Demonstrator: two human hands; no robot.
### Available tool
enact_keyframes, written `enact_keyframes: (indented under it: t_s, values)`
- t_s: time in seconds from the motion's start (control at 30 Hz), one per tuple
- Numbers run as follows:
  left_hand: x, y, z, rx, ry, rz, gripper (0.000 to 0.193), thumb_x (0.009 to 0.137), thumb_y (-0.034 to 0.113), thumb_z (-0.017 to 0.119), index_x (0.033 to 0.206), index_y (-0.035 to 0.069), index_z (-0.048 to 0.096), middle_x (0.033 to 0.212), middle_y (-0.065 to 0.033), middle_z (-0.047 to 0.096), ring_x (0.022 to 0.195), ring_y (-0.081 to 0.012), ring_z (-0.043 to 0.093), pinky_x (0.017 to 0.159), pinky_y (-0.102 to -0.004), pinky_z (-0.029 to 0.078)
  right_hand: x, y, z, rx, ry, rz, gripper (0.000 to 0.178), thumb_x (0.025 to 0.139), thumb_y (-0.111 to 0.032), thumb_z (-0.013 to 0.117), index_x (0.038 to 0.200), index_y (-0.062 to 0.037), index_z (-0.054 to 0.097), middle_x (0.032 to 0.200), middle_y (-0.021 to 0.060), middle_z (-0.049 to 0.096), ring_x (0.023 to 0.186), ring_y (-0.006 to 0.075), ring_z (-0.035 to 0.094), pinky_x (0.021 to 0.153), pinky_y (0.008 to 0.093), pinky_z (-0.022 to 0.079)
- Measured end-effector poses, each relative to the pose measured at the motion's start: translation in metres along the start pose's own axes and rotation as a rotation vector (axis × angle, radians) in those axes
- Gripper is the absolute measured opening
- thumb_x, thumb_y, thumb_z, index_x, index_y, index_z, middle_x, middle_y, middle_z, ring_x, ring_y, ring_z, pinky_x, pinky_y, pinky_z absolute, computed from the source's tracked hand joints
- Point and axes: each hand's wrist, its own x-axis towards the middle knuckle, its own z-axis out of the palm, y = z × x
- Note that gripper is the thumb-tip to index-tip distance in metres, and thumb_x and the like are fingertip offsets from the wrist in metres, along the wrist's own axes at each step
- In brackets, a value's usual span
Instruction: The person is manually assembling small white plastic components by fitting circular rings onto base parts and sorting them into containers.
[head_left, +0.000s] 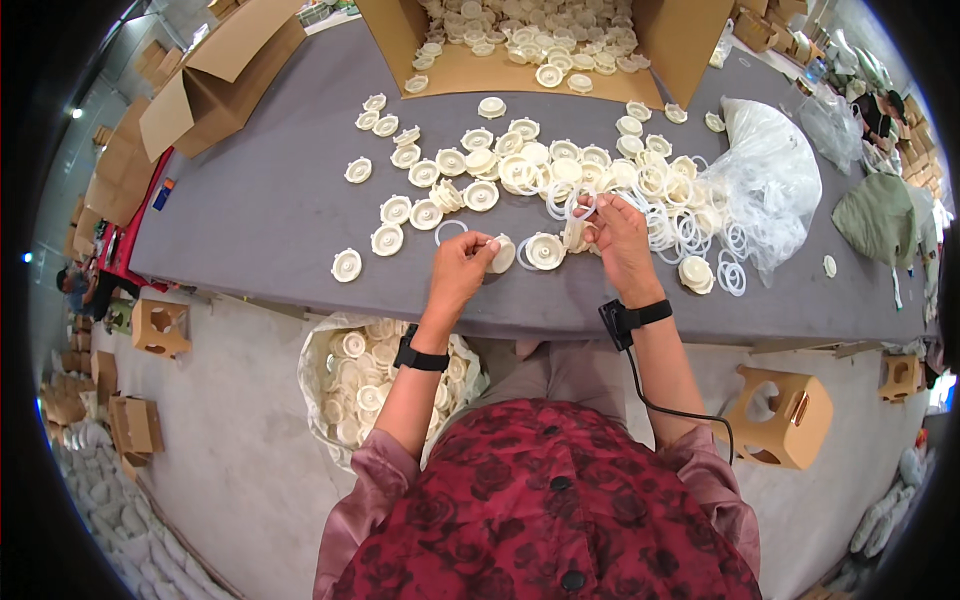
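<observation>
Round cream plastic caps with notched rims lie scattered over the grey table (270,190). My left hand (460,272) is closed near the table's front edge, its thumb and fingers pinching one cap (503,256) tilted on its side. A cap (545,252) lies flat just right of it. My right hand (622,240) is pinched at the edge of the pile, with a translucent sealing ring (583,207) at its fingertips. Beneath those fingers another cap (575,237) is partly hidden. Loose rings (690,232) lie in a heap to the right of that hand.
A large cardboard box (545,85) full of caps opens toward me at the back. A clear plastic bag (765,185) rests at the right. Below the table's front edge stands a white sack (315,385) of caps. Cardboard stools (785,415) stand on the floor.
</observation>
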Motion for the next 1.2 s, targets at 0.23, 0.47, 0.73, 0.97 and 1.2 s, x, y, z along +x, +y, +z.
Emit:
enact_keyframes:
  t_s: [0.23, 0.47, 0.73, 0.97, 1.2]
  values:
    - [-0.018, 0.011, 0.004, -0.440, -0.167, -0.201, 0.016, 0.096, 0.020, 0.065, 0.096, 0.004, 0.066, 0.077, 0.0012, 0.064, 0.062, -0.0047, 0.057, 0.056, -0.0195, 0.042, -0.013, 0.006, 0.007, 0.111, -0.164, 0.069, 0.019, 0.098, -0.020, 0.061, 0.102, -0.0010, 0.062, 0.105, 0.0102, 0.068, 0.087, 0.0130, 0.065, 0.061, 0.0237, 0.046]
    - [-0.033, 0.010, 0.019, -0.674, -0.164, -0.158, 0.018, 0.098, 0.020, 0.063, 0.104, 0.003, 0.063, 0.086, -0.0019, 0.065, 0.072, -0.0067, 0.057, 0.063, -0.0205, 0.044, -0.041, 0.006, 0.030, 0.087, -0.256, 0.140, 0.018, 0.100, -0.020, 0.059, 0.102, -0.0018, 0.062, 0.101, 0.0075, 0.067, 0.082, 0.0106, 0.063, 0.056, 0.0221, 0.043]
    - [-0.048, 0.018, 0.026, -0.616, -0.132, -0.038, 0.015, 0.093, 0.016, 0.069, 0.101, 0.004, 0.063, 0.084, 0.0002, 0.063, 0.071, -0.0059, 0.056, 0.064, -0.0207, 0.043, -0.060, 0.002, 0.043, -0.040, -0.250, 0.202, 0.022, 0.102, -0.021, 0.054, 0.104, -0.0008, 0.063, 0.095, 0.0060, 0.067, 0.078, 0.0092, 0.061, 0.057, 0.0228, 0.044]
    - [-0.057, 0.020, 0.022, -0.637, -0.097, -0.056, 0.015, 0.091, 0.015, 0.072, 0.098, 0.004, 0.065, 0.077, 0.0022, 0.062, 0.065, -0.0046, 0.054, 0.059, -0.0193, 0.041, -0.071, 0.003, 0.041, -0.133, -0.278, 0.131, 0.023, 0.103, -0.021, 0.054, 0.106, 0.0003, 0.063, 0.094, 0.0063, 0.067, 0.077, 0.0093, 0.061, 0.061, 0.0243, 0.048]
    - [-0.062, 0.017, 0.023, -0.552, -0.067, -0.038, 0.013, 0.090, 0.015, 0.073, 0.096, 0.006, 0.065, 0.076, 0.0027, 0.063, 0.062, -0.0038, 0.055, 0.055, -0.0173, 0.040, -0.084, 0.000, 0.050, -0.230, -0.133, 0.041, 0.017, 0.097, -0.016, 0.064, 0.103, 0.0006, 0.066, 0.087, 0.0039, 0.068, 0.073, 0.0071, 0.059, 0.061, 0.0228, 0.048]
